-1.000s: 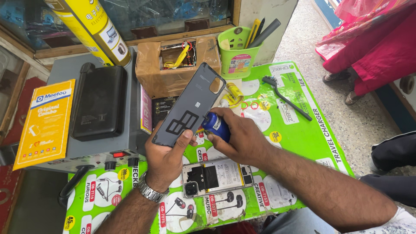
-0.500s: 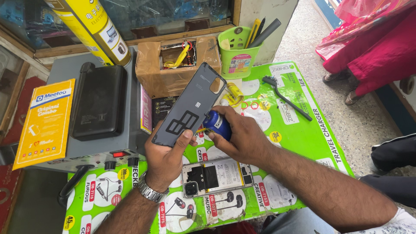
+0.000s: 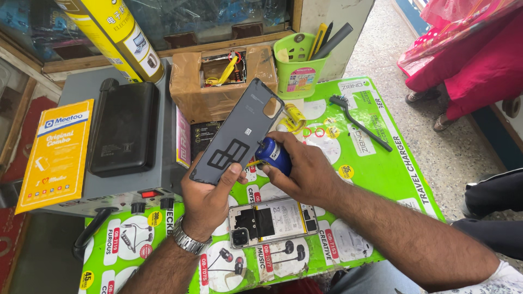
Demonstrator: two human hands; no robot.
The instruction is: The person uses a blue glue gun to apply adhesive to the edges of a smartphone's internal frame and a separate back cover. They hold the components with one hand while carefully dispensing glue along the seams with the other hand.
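Hiding behind the back cover (image 3: 237, 133), blue tube's (image 3: 274, 154) tip.

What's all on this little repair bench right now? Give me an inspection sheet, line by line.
Surface: small table under a green printed mat.
Job's things: grey phone back cover, inner side up, held tilted; small blue bottle at its edge; opened phone lying flat on the mat.
Clutter: black brush, green pen cup, taped cardboard box, yellow packet, black slab on a grey machine.
Grippers: left hand grips the cover; right hand holds the bottle.
Cables: yellow and red wires inside the box.
Surroundings: speckled floor; other people's legs at right.
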